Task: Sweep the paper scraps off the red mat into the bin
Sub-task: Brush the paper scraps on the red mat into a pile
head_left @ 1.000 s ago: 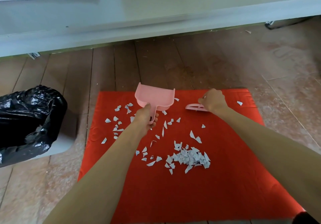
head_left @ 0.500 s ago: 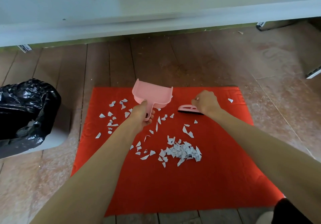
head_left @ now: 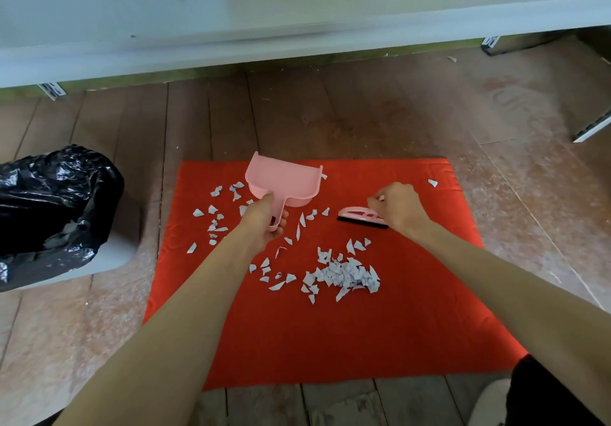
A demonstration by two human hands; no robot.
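1. A heap of paper scraps (head_left: 344,275) lies on the red mat (head_left: 330,333), nearer than both hands.
2. The left hand (head_left: 264,219) grips the handle of the pink dustpan (head_left: 284,182).
3. The right hand (head_left: 398,205) holds the pink brush (head_left: 358,215) on the mat.
4. The bin (head_left: 56,207) sits well left of the left hand.
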